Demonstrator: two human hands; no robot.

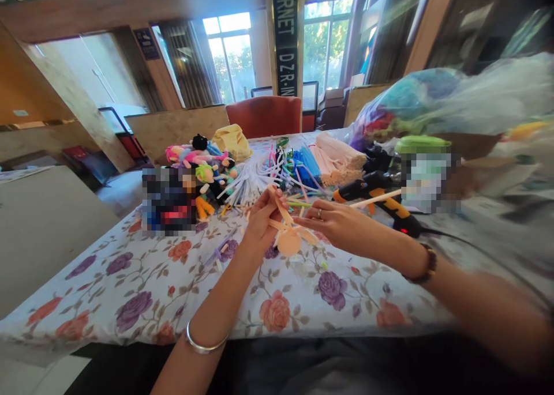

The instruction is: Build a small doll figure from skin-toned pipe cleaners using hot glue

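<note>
My left hand [264,216] pinches a peach-coloured doll figure, seemingly of fuzzy pipe cleaners. The figure's round head [289,241] hangs downward, with limb-like strips spreading around it. Close by on the right, my right hand [326,217] has its fingers pressed together near the figure. From behind that hand a long peach pipe cleaner [376,198] sticks out to the right. A thin green strand [299,204] shows between both hands. Whether the right fingertips also touch the figure is hard to make out.
A black and orange glue gun [389,204] lies at the right, its cable running toward me. Behind my hands are white pipe cleaners [249,181], blue ones [306,163] and a peach bundle [337,155]. Small dolls [208,173] sit left; plastic bags [476,95] bulge at right.
</note>
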